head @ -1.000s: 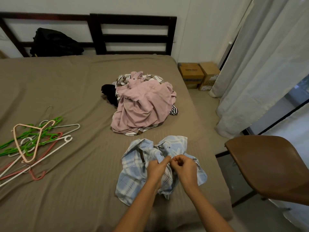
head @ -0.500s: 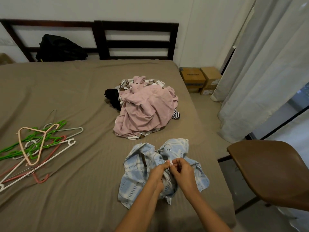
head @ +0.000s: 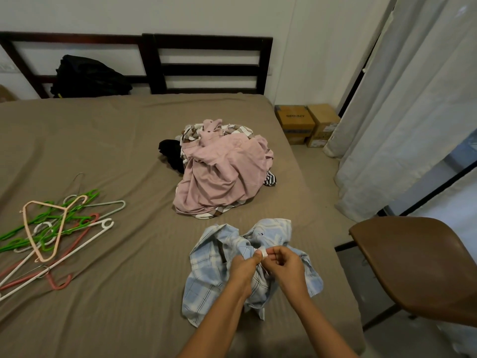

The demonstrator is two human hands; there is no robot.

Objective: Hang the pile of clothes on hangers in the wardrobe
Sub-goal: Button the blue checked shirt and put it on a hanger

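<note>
Bed (head: pixel 103 151): left hand (head: pixel 242 267), right hand (head: pixel 282 264) pinch plaid shirt (head: pixel 206 275); white tag (head: pixel 261 252) now more exposed.

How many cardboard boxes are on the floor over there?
2. One cardboard box stands on the floor by the far right corner of the bed. The other box is right beside it, next to the white curtain, which may hide more.

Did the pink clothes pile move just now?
No. The pink clothes pile lies at the same spot on the bed, equally far from the hangers; only the camera shifted.
</note>
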